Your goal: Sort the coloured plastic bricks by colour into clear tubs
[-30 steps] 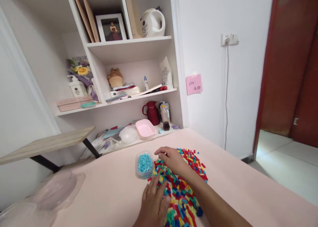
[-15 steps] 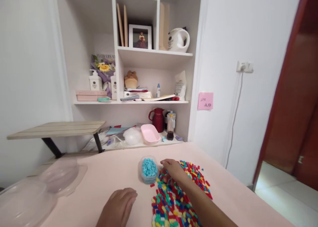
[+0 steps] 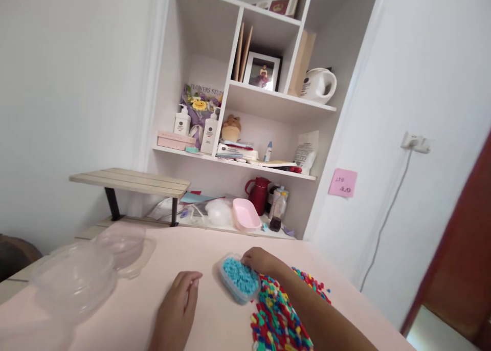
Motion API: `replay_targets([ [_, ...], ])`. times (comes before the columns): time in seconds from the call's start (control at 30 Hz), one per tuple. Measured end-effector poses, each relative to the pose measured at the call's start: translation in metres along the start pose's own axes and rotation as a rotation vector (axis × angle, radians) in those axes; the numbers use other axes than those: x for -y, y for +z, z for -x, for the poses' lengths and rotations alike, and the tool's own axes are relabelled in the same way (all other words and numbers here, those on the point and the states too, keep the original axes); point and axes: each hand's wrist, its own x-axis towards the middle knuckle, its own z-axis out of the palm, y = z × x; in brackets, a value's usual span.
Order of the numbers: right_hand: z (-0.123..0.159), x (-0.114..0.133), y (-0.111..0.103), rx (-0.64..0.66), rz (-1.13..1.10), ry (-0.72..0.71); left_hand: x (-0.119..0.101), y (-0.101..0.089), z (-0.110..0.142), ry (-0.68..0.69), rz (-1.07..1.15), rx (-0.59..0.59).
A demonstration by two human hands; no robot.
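A small clear plastic container [image 3: 240,297] full of light-blue pieces [image 3: 240,275] stands on the pink tabletop. My right hand [image 3: 263,261] is at its far right rim, with curled fingertips over the blue pieces. Whatever those fingers hold, if anything, is hidden. Beside the container, partly under my right forearm, spreads a heap of small multicoloured plastic pieces [image 3: 274,312] in red, green, yellow, blue and white. To the container's left, my left hand [image 3: 178,302] rests on the table, loosely open, fingers side by side and nothing visible in them.
Clear plastic tubs [image 3: 72,274] stand at the table's left. A small slatted wooden stand [image 3: 134,181] is behind them. Along the back, a pink tray [image 3: 246,215], a red jug [image 3: 260,195] and a bottle of dark liquid [image 3: 279,213] sit beneath the white shelves [image 3: 276,103].
My right hand has moved from the multicoloured heap to the container's rim. The container looks turned and tilted in view as the camera has tilted. My left hand stays on the table.
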Motion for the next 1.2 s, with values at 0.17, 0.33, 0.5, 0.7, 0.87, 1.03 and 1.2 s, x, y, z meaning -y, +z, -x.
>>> replay_targets([
  [0.17, 0.003, 0.047, 0.010, 0.139, 0.143, -0.261, 0.020, 0.014, 0.004, 0.090, 0.038, 0.027],
  [0.33, 0.030, 0.055, 0.019, -0.019, 0.179, -0.444, 0.040, 0.027, 0.010, 0.189, -0.011, 0.155],
  [0.5, 0.084, 0.026, 0.032, -0.372, 0.244, -0.398, 0.028, 0.025, 0.013, 0.159, -0.080, 0.244],
  [0.7, 0.114, 0.008, 0.051, -0.323, 0.447, -0.446, 0.009, 0.023, 0.009, -0.044, -0.066, 0.266],
  [0.87, 0.106, 0.019, 0.075, -0.321, 0.422, -0.473, 0.011, 0.024, 0.008, -0.035, -0.051, 0.252],
  [1.03, 0.101, 0.032, 0.093, -0.357, 0.331, -0.486, 0.006, 0.021, 0.010, -0.013, -0.082, 0.254],
  [1.2, 0.100, 0.044, 0.098, -0.308, 0.298, -0.509, 0.004, 0.019, 0.011, -0.031, -0.078, 0.288],
])
